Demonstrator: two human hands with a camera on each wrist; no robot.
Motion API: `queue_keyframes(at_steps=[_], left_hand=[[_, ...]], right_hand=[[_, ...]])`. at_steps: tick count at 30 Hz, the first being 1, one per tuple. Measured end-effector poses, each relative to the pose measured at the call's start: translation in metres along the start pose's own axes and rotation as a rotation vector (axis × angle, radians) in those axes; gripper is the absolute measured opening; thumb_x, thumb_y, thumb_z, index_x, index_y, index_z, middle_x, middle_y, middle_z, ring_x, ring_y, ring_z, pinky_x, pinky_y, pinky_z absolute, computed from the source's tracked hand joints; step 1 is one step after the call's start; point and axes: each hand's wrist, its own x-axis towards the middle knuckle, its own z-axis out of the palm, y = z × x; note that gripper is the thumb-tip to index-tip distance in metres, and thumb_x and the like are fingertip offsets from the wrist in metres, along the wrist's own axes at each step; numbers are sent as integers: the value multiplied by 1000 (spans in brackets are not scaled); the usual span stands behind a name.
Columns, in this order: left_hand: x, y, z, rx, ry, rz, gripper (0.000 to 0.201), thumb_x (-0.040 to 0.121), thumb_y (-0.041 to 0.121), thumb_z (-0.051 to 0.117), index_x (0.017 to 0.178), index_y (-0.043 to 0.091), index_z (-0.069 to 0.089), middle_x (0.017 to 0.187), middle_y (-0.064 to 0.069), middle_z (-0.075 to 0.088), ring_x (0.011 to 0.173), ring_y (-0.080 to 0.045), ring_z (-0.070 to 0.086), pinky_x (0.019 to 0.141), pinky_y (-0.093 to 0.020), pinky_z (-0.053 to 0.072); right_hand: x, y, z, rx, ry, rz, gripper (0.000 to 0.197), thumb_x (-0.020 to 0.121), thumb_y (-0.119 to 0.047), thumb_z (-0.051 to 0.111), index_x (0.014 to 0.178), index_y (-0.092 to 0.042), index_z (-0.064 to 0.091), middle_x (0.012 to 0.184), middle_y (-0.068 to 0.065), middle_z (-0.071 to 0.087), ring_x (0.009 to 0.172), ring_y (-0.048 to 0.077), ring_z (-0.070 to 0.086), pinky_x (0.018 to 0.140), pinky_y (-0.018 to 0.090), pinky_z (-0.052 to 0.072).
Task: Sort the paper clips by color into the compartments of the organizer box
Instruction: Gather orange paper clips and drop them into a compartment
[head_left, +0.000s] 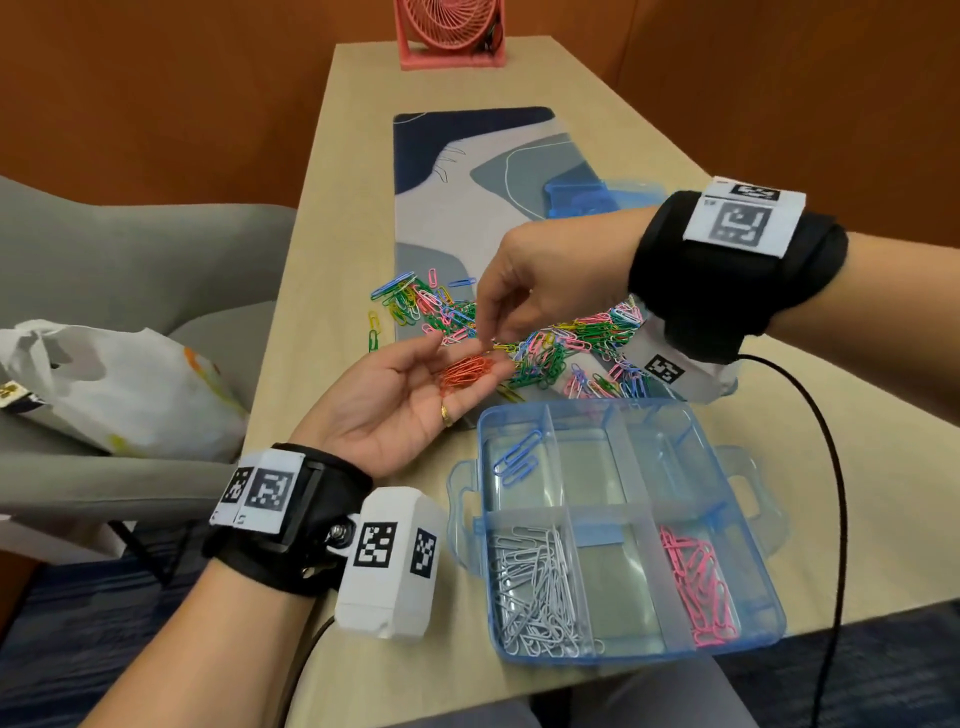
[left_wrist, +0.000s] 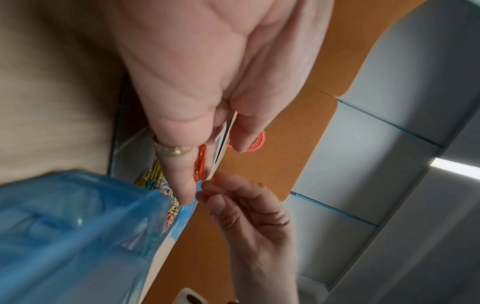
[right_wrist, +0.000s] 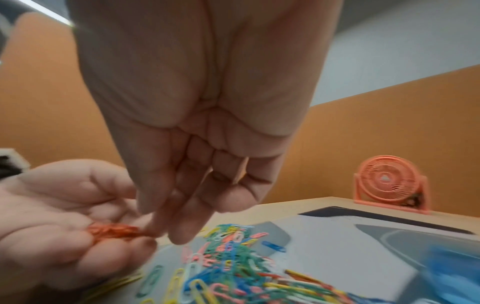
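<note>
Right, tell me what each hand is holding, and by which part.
The left hand cradles a bunch of orange wire paper clips on its upturned fingers. The right hand pinches at that bunch's end; whether it grips a clip cannot be told.

Orange walls surround a wooden table and grey armchair.

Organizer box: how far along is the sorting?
Done: white clips, pink clips and a few blue clips sit in separate compartments of the box. In hand: orange clips on the left hand; right hand above them. Left: the mixed pile.
</note>
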Motion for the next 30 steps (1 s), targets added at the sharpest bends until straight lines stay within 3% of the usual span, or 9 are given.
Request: queue_keyframes(at_steps=[3, 7, 9, 12, 16, 21, 25, 28, 30], left_hand=[[3, 1, -4, 37, 18, 16, 40, 92, 11, 44, 82, -19, 68, 99, -28, 67, 94, -42, 66, 83, -43, 55], [9, 3, -8, 86, 49, 29, 33, 90, 9, 48, 85, -18, 68, 103, -26, 66, 95, -38, 67, 83, -40, 55], [11, 5, -7, 121, 32, 39, 29, 71, 6, 72, 89, -17, 68, 104, -27, 65, 97, -36, 67, 81, -37, 57], [13, 8, -8, 144, -7, 64, 66, 33, 3, 93, 91, -16, 68, 102, -27, 66, 102, -35, 65, 78, -33, 58], [18, 8, 1, 174, 52, 59, 25, 70, 7, 67, 84, -14, 69, 98, -25, 66, 94, -34, 68, 79, -34, 58], [19, 9, 8, 254, 98, 34, 42, 79, 11, 53, 111, -16, 53, 107, -24, 62, 89, -30, 69, 74, -31, 59], [14, 16, 6, 301, 124, 11, 44, 79, 13, 55, 112, -15, 54, 107, -25, 63, 90, -29, 70, 81, -31, 56], [7, 24, 2, 317, 93, 19, 62, 51, 12, 88, 101, -17, 63, 108, -27, 64, 96, -32, 68, 75, -32, 59], [0, 29, 3, 327, 35, 25, 75, 31, 11, 96, 95, -16, 67, 109, -28, 64, 100, -34, 67, 72, -31, 59]], right_hand=[[-12, 24, -6, -92, 39, 122, 17, 86, -15, 66, 100, -22, 73, 83, -8, 70, 70, 1, 58, 58, 5, 39], [-28, 55, -4, -237, -5, 296, 18, 88, -13, 60, 99, -22, 72, 88, -7, 67, 78, 9, 55, 69, 21, 38], [-32, 65, 1, -264, -36, 338, 18, 88, -12, 60, 99, -20, 72, 83, -8, 62, 79, 10, 54, 71, 22, 37], [-35, 73, 7, -249, -61, 359, 18, 84, -8, 61, 93, -20, 72, 76, -10, 61, 78, 13, 57, 69, 23, 40], [-38, 79, 16, -251, -88, 360, 13, 81, -11, 65, 90, -17, 73, 84, -2, 69, 77, 15, 60, 73, 29, 51], [-37, 83, 19, -235, -87, 361, 14, 77, -19, 75, 90, -17, 71, 85, -2, 69, 80, 16, 60, 74, 30, 51], [-37, 83, 22, -231, -95, 357, 14, 77, -19, 75, 90, -16, 70, 84, -1, 66, 79, 16, 57, 68, 26, 46], [-37, 81, 24, -225, -92, 356, 11, 78, -17, 74, 88, -15, 70, 82, -1, 66, 76, 15, 56, 62, 24, 43], [-38, 78, 24, -238, -88, 355, 5, 80, -14, 71, 85, -14, 70, 76, -3, 63, 74, 15, 55, 61, 24, 43]])
